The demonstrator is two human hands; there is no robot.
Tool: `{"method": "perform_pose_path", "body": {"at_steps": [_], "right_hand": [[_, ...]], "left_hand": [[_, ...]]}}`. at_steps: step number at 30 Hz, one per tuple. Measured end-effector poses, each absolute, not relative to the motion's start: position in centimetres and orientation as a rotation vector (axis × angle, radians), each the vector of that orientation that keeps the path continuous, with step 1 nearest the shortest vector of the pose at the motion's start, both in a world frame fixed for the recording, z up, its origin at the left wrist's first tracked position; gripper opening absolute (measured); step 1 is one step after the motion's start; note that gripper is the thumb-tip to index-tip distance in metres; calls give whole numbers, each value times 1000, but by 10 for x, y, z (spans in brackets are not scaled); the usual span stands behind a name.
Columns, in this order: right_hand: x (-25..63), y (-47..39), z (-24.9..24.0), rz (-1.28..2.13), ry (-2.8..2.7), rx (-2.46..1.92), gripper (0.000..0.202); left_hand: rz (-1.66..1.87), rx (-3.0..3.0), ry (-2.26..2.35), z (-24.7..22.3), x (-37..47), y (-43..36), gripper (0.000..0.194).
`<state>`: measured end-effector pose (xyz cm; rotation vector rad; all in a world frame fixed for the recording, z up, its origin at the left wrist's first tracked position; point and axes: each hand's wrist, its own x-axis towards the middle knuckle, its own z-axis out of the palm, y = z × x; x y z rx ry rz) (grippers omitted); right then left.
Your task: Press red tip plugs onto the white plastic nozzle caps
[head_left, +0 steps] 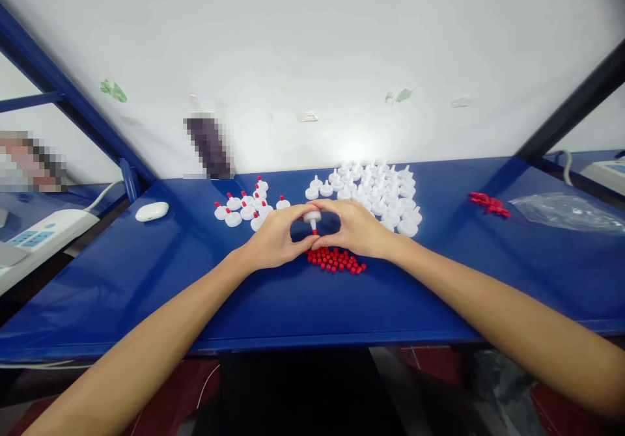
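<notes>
1. The left hand (279, 235) and the right hand (354, 224) are sharing one white top (312, 217); each grip is grasping it. It is pointing upside down, above the counter (293, 312), near the loose red caps (334, 261).
2. Its red tip (315, 231) is sitting by the thumbs. If they are pushing unevenly, it could be going on crooked or popping off.
3. If the fingers are slipping, the top could be falling and knocking the loose red caps about.
4. The power strip (41, 241) and white case (152, 211) are showing no words I can read.
</notes>
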<state>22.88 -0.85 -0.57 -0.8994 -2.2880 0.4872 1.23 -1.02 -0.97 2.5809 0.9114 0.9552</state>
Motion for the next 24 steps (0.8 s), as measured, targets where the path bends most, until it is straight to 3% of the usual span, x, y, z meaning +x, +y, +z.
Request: {"method": "perform_pose_path", "body": {"at_steps": [14, 24], "right_hand": [[227, -12, -6, 126, -2292, -814, 62], [229, -16, 1, 86, -2308, -805, 55]], "left_hand": [[1022, 2768, 797, -2, 8, -14, 42], [1146, 2835, 698, -2, 9, -16, 42]]}}
